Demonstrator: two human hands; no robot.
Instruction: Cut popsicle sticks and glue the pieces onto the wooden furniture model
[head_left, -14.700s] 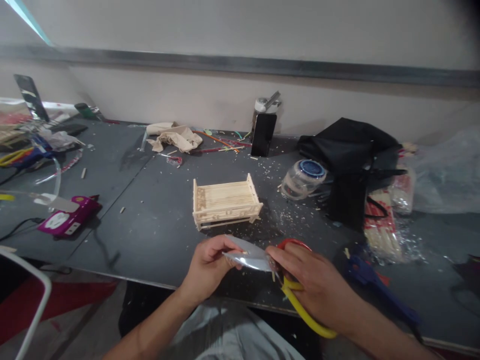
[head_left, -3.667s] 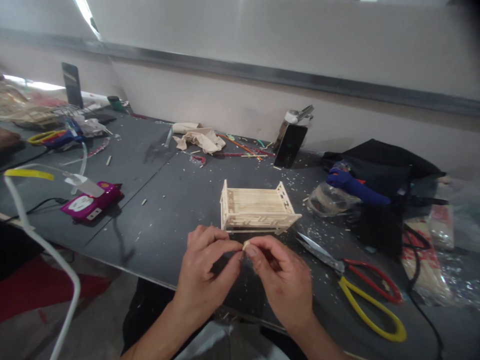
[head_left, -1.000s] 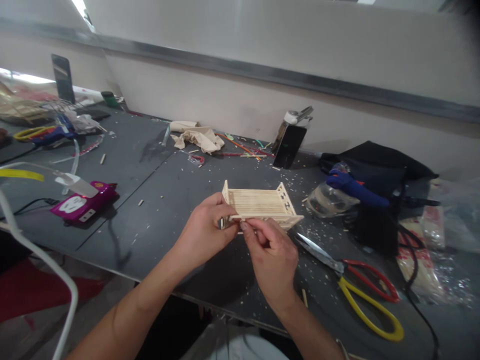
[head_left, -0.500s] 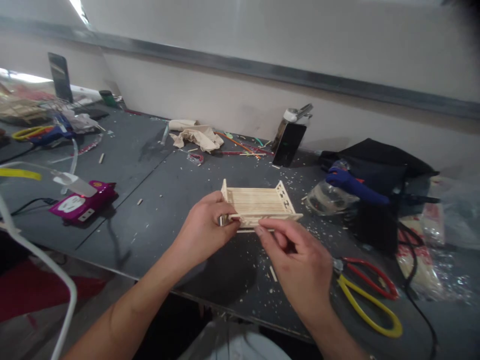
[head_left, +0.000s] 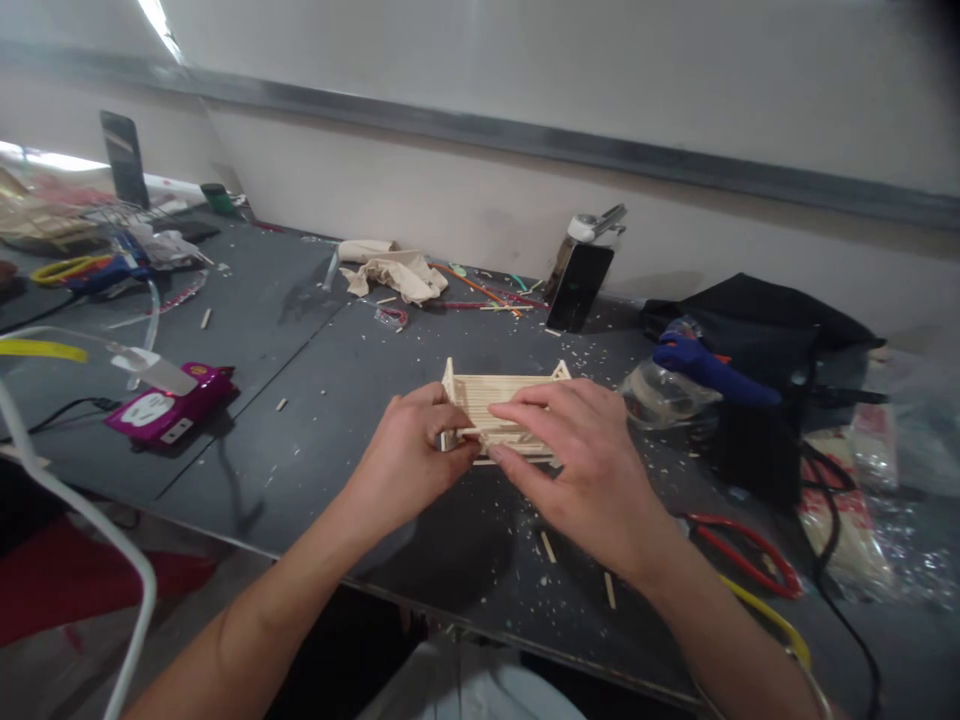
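Note:
A small model made of pale wooden sticks (head_left: 517, 388) sits on the dark table before me. It has a slatted deck and upright end pieces, and looks like a miniature bed or bench. At its front left corner, my left hand (head_left: 412, 440) pinches the front rail between thumb and fingers. My right hand (head_left: 577, 440) reaches over the front right part, thumb low at the front edge and fingers stretched above the slats, with a gap between them. That hand covers most of the right end piece.
Pliers with red and yellow handles (head_left: 742, 550) lie partly under my right forearm. A blue glue gun (head_left: 712, 375) and black cloth (head_left: 750, 310) are at right. A phone (head_left: 581, 285) leans at the back. A purple power strip (head_left: 172, 405) stands left; stick scraps (head_left: 547, 547) are scattered about.
My right hand has opened from a pinch at the front rail and moved up and over the model. Another stick scrap shows near the right forearm. My left hand stays in place.

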